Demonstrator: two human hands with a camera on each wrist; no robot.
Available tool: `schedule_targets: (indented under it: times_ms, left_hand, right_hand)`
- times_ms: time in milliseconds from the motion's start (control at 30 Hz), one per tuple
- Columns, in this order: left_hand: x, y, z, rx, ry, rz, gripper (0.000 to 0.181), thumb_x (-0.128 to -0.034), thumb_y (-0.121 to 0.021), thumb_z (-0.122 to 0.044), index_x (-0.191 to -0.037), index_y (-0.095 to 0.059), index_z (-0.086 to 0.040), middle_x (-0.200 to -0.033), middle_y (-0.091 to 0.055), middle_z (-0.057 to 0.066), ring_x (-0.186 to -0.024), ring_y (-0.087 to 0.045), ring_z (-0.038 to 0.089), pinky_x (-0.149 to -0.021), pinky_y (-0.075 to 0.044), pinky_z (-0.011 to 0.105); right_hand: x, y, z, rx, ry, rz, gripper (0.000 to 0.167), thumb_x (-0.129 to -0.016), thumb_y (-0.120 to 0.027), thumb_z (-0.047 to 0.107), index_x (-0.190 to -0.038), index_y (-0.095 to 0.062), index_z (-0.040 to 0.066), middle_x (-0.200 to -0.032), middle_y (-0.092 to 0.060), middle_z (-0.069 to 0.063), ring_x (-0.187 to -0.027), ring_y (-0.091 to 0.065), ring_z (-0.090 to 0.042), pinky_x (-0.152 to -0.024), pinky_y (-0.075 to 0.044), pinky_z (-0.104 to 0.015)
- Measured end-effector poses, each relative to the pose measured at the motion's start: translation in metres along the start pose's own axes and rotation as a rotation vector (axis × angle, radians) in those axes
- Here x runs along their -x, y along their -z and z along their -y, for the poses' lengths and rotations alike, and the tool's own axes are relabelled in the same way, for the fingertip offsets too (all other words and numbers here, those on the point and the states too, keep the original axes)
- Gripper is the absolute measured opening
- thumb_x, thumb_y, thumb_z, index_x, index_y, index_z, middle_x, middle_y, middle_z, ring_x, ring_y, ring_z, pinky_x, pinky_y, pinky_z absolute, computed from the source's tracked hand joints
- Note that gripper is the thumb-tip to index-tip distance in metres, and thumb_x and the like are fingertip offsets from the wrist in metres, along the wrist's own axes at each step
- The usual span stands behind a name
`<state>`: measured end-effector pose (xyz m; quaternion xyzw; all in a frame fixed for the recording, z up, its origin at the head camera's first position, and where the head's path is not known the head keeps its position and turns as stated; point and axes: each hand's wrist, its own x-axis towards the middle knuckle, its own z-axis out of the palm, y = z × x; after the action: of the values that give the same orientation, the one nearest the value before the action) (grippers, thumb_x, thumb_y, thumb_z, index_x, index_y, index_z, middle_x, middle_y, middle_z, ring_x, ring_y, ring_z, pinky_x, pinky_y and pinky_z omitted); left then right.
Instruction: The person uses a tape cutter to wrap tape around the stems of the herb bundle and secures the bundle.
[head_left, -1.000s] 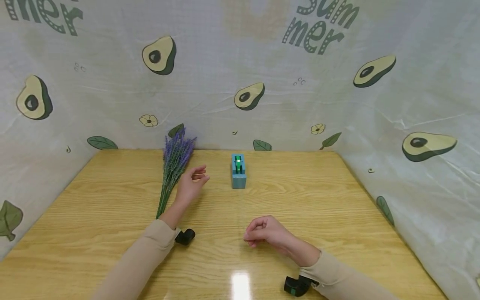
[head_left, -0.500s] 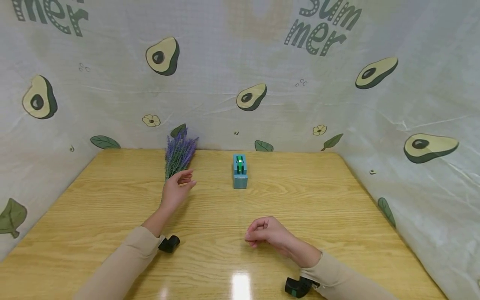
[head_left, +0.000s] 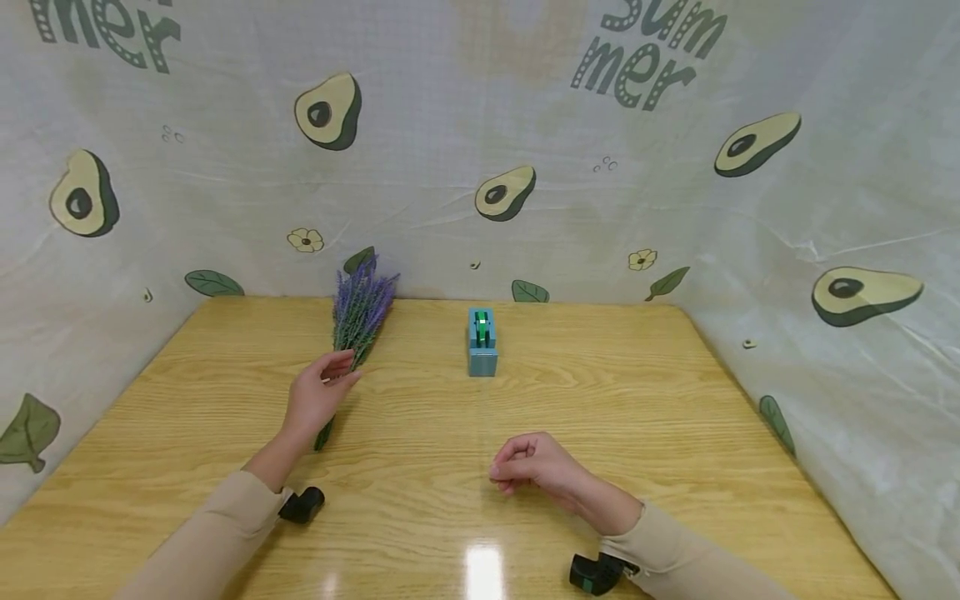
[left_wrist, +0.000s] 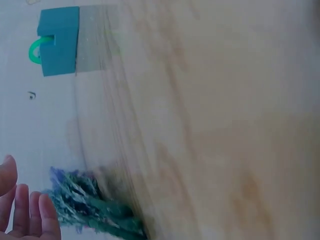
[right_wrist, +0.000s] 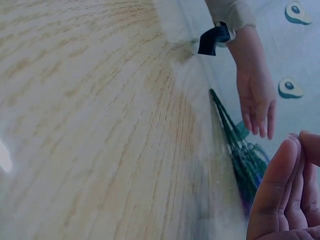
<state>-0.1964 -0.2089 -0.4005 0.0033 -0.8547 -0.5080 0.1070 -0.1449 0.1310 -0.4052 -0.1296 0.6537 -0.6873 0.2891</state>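
Note:
In the head view a bunch of lavender (head_left: pixel 358 312) with purple tips and green stems lies on the left of the table. My left hand (head_left: pixel 315 398) hovers over its stems, fingers slightly bent and thumb apart, covering part of them. The right wrist view shows that left hand (right_wrist: pixel 257 97) hanging above the lavender (right_wrist: pixel 245 165), apart from it. My right hand (head_left: pixel 543 468) stays over the front middle of the table, fingers loosely curled and holding nothing. Further back stands a blue tape dispenser (head_left: pixel 482 354) with a green roll.
The wooden table (head_left: pixel 637 400) is enclosed by a pale curtain (head_left: pixel 420 100) printed with avocados and leaves at the back and sides. A black wrist camera (head_left: pixel 302 505) sits at the left cuff, another black camera (head_left: pixel 596 573) at the right.
My left hand has moved left and slightly toward me, from right of the lavender to over its stems. The right hand keeps its place. The view has shifted slightly.

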Motion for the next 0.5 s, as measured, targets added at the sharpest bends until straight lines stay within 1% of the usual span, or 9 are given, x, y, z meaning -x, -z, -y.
schedule_targets:
  times_ms: [133, 233, 433, 500]
  left_hand:
    - [0.005, 0.009, 0.006, -0.030, -0.001, -0.005, 0.043, -0.0909, -0.062, -0.012, -0.130, -0.051, 0.001, -0.123, -0.054, 0.020, -0.112, -0.050, 0.032, -0.091, -0.044, 0.044]
    - [0.010, 0.016, 0.009, -0.048, 0.024, 0.003, 0.044, -0.0914, -0.062, -0.015, -0.130, -0.050, 0.001, -0.125, -0.052, 0.020, -0.113, -0.049, 0.033, -0.090, -0.045, 0.045]
    - [0.021, 0.030, 0.012, -0.070, 0.099, 0.032, 0.048, -0.0914, -0.062, -0.022, -0.131, -0.049, 0.001, -0.126, -0.050, 0.024, -0.112, -0.049, 0.038, -0.087, -0.046, 0.046]
    - [0.023, 0.033, 0.013, -0.059, 0.136, 0.060, 0.050, -0.0910, -0.063, -0.022, -0.132, -0.048, 0.002, -0.126, -0.049, 0.025, -0.112, -0.049, 0.040, -0.085, -0.047, 0.045]
  right_hand:
    - [-0.001, 0.000, 0.000, 0.003, -0.001, -0.006, 0.022, -0.079, -0.074, 0.010, -0.082, -0.063, -0.009, -0.072, -0.066, -0.007, -0.064, -0.061, -0.013, -0.061, -0.051, -0.026]
    - [0.000, 0.000, -0.001, 0.007, -0.002, -0.009, 0.022, -0.080, -0.074, 0.010, -0.083, -0.063, -0.009, -0.072, -0.066, -0.007, -0.064, -0.061, -0.014, -0.061, -0.052, -0.027]
    - [0.000, 0.000, 0.000, 0.009, -0.005, -0.010, 0.016, -0.081, -0.071, 0.006, -0.083, -0.063, -0.007, -0.072, -0.066, -0.006, -0.065, -0.061, -0.013, -0.062, -0.052, -0.027]
    - [0.000, 0.000, 0.001, 0.007, -0.005, -0.006, 0.017, -0.081, -0.071, 0.007, -0.084, -0.064, -0.008, -0.073, -0.066, -0.006, -0.065, -0.062, -0.013, -0.062, -0.052, -0.027]
